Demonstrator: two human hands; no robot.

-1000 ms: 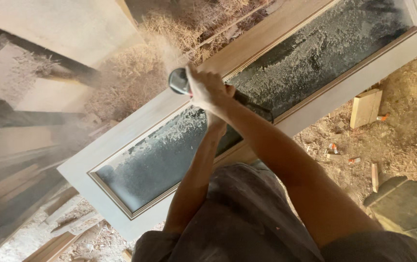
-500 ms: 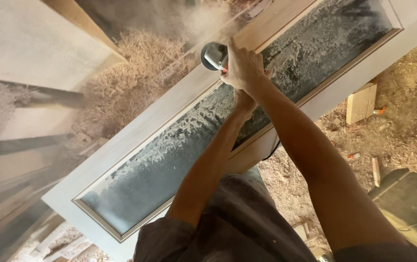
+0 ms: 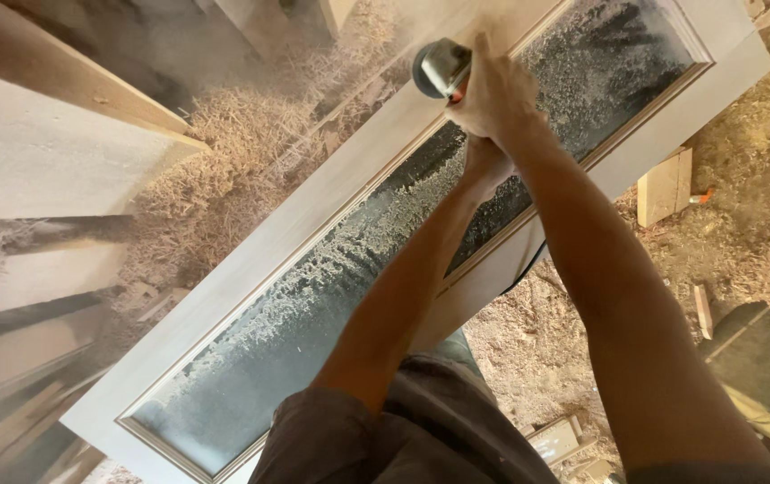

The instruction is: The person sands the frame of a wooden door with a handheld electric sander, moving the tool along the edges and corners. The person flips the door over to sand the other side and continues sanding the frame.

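A long pale wooden door frame [image 3: 286, 235] lies slanted across the view. Its dark inner panel [image 3: 313, 314] is covered with sawdust. A hand-held power tool with a round metal head [image 3: 441, 66] rests on the far rail of the frame, and dust blows off it. My right hand [image 3: 495, 90] grips the tool from above. My left hand [image 3: 485, 163] holds it from below and is partly hidden behind the right one. Both arms stretch out over the panel.
Thick wood shavings [image 3: 233, 152] cover the floor beyond the frame and to the right. A large pale board [image 3: 35, 152] leans at the left. A small wood block [image 3: 665, 186] lies at the right, with a dark box [image 3: 761, 358] lower right.
Both hands have pushed the tool along the far rail toward the upper right end of the frame. More sawdust lies on the panel behind it.
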